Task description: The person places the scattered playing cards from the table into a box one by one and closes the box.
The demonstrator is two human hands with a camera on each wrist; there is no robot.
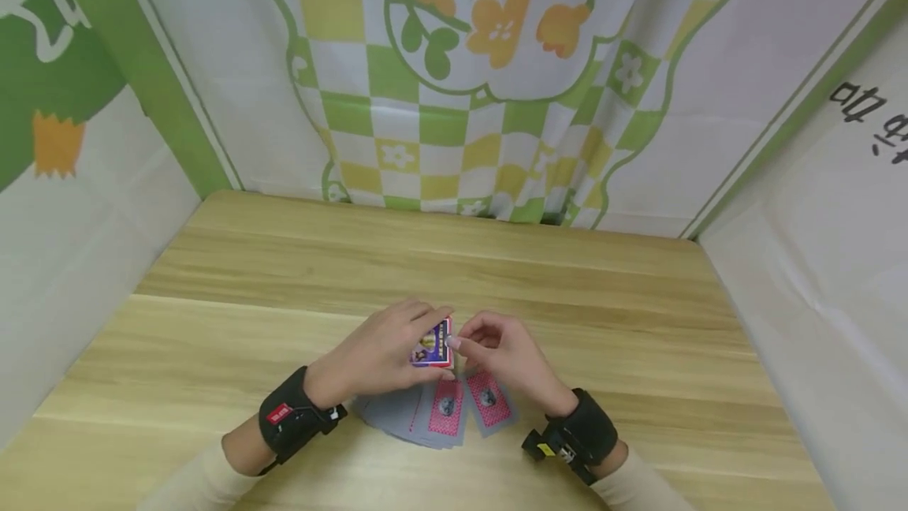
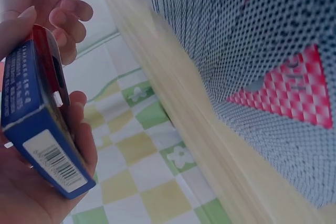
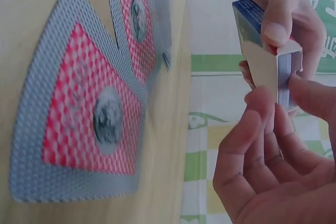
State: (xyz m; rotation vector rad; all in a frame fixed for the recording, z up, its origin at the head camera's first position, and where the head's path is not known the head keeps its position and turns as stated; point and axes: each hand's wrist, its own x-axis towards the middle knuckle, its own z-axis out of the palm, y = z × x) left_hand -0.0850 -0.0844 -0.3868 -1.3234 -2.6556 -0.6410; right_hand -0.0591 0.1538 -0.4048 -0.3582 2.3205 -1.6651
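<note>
My left hand (image 1: 383,345) grips a small blue and red playing-card box (image 1: 431,344) above the table, with the thumb along one edge and the fingers along the opposite one. A barcode (image 2: 55,161) marks one end of the box in the left wrist view. The other end stands open in the right wrist view, showing the stacked edges of cards (image 3: 284,80) inside. At that open end my right hand (image 1: 507,353) pinches the box's edge between thumb and forefinger, its other fingers curled. Below the hands, red-backed playing cards (image 1: 445,408) lie fanned on the table.
One card (image 1: 489,400) lies slightly apart, to the right of the fan. The wooden table (image 1: 624,322) meets a checked curtain (image 1: 454,140) at the back. White wall panels (image 1: 801,259) stand at both sides. Both wrists wear black camera straps (image 1: 592,428).
</note>
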